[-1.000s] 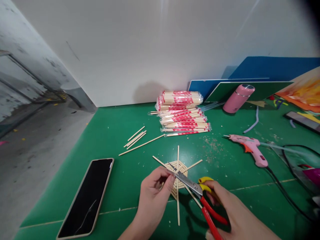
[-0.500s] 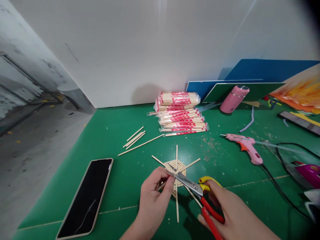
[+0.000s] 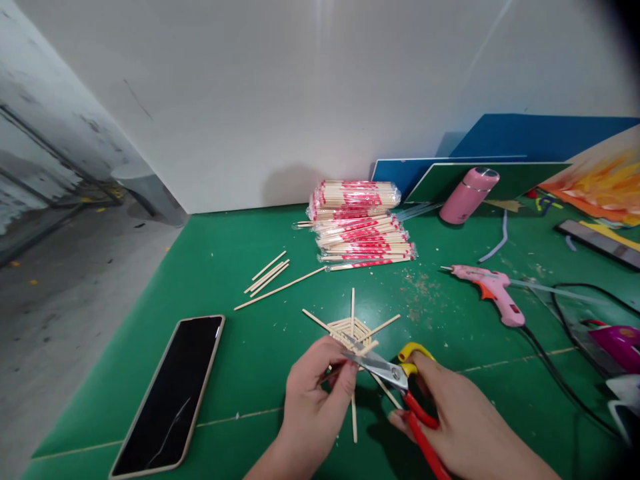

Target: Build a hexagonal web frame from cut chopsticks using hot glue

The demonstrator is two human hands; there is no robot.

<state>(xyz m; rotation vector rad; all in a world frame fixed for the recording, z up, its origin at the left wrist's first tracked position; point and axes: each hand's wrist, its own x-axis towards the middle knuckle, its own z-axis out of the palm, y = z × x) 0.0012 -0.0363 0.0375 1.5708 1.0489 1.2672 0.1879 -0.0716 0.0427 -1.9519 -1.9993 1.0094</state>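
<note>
Holding the scissors [image 3: 383,368] by their red and yellow handles, the right hand [image 3: 455,420] had drawn a little nearer to the left hand [image 3: 313,390] than a second before. Its grip was closed through the handle loops. The blades now lay flatter and lower, their tips almost at the left thumb instead of over the middle of the stick weave [image 3: 353,330], and they looked nearly together. The left hand had shifted slightly to the right, and its grip was narrow, thumb and fingertips pinched on one spoke of the weave. The weave itself lay on the green desk [image 3: 240,360] just beyond both hands, its spokes spread as before, one long spoke running back between the hands.

Nothing else had moved. The phone [image 3: 170,393] lay face up to the left, the loose sticks [image 3: 267,275] behind it, the wrapped chopstick packs [image 3: 360,223] near the wall, and the pink glue gun [image 3: 487,290] and pink bottle [image 3: 467,195] to the right.
</note>
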